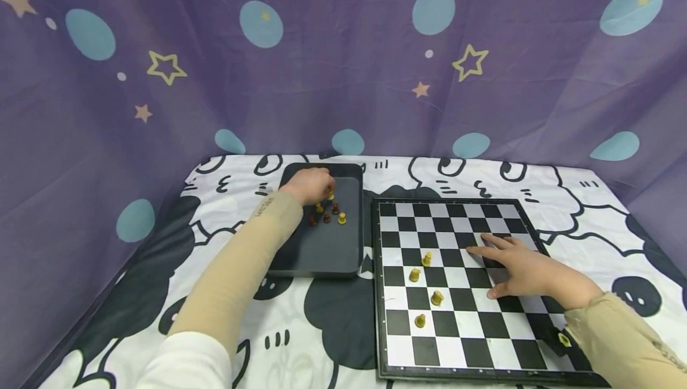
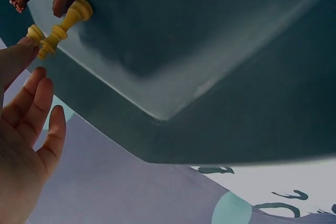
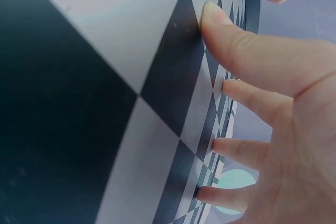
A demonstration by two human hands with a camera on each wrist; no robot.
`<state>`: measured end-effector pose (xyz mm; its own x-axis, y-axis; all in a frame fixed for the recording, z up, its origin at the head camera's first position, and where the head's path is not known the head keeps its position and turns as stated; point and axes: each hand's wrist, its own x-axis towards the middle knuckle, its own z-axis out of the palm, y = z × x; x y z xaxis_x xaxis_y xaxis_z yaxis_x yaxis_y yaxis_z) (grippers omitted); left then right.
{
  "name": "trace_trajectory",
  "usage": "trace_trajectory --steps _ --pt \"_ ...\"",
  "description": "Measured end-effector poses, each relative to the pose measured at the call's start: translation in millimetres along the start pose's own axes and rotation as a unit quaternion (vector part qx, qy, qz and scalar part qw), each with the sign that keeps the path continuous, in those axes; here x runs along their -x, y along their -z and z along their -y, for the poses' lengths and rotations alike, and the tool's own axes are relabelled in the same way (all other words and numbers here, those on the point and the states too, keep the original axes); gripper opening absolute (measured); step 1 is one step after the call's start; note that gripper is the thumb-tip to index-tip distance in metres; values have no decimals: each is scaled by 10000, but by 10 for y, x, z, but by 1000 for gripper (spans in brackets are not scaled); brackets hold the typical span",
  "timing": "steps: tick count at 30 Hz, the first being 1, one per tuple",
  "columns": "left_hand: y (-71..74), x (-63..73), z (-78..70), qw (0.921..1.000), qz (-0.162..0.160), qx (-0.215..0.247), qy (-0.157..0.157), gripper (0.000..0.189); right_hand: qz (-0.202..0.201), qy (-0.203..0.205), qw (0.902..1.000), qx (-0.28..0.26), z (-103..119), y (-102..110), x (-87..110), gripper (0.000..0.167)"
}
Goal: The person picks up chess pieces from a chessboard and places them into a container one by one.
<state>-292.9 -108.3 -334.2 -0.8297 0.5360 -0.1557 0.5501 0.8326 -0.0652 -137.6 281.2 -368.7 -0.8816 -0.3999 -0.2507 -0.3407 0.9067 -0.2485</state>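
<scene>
My left hand (image 1: 311,185) reaches into the dark tray (image 1: 316,261), its thumb and fingertips pinching a yellow chess piece (image 2: 65,24) near the top. Close by in the tray are several dark brown chess pieces (image 1: 327,217) and another yellow piece (image 1: 342,218). Over the right half of the chessboard (image 1: 464,344), my right hand (image 1: 523,269) is spread with its fingers extended and holds nothing. Left of it, several yellow chess pieces (image 1: 437,298) stand on the board.
A white cloth with black cartoon drawings (image 1: 279,341) covers the table. Behind it hangs a purple curtain (image 1: 343,67) with stars and teal spots. By the right sleeve (image 1: 617,329), a small dark object with a yellow-green mark (image 1: 563,339) overlaps the board's near right corner.
</scene>
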Motion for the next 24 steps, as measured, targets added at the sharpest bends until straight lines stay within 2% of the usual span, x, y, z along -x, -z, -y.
trace_trajectory --steps 6,15,24 --pt "-54 -50 7 10000 18 36 20 21 -28 76 10000 -45 -5 -2 6 86" --pt "-121 -106 -4 9997 228 68 68 21 -39 58 10000 -34 -5 -9 15 85" --pt "-148 -143 19 9998 149 -147 30 17 -37 69 10000 -3 -10 4 5 86"
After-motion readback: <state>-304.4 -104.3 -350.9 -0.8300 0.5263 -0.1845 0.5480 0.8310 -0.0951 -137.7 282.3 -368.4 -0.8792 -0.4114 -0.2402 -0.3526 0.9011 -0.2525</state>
